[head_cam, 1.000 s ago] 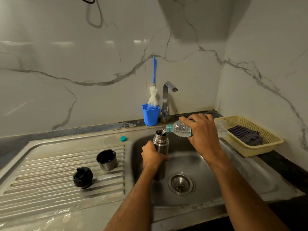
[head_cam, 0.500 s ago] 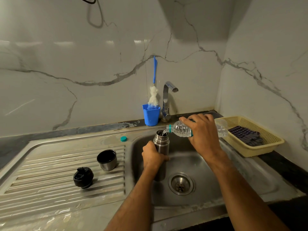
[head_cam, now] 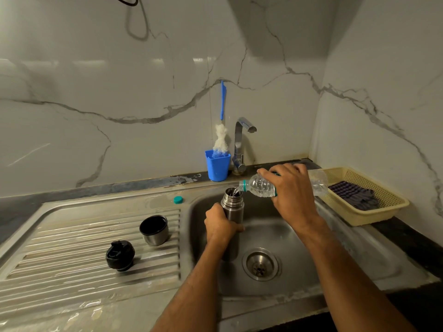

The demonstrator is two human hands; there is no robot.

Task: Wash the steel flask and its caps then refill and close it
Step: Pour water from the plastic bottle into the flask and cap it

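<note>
— Where is the steel flask (head_cam: 232,207)?
— Upright in the sink basin (head_cam: 282,236), its mouth open. The left hand (head_cam: 219,226) grips its body, fingers wrapped round it.
— And the right hand (head_cam: 291,188)?
— Its fingers are clamped on a clear plastic bottle (head_cam: 261,186), tipped so the neck meets the flask's mouth; water runs in.
— The caps?
— On the ribbed drainboard (head_cam: 72,248): the steel cup cap (head_cam: 154,230) mouth up, the black stopper (head_cam: 119,255) near it. A small teal bottle cap (head_cam: 178,199) lies by the basin's rim.
</note>
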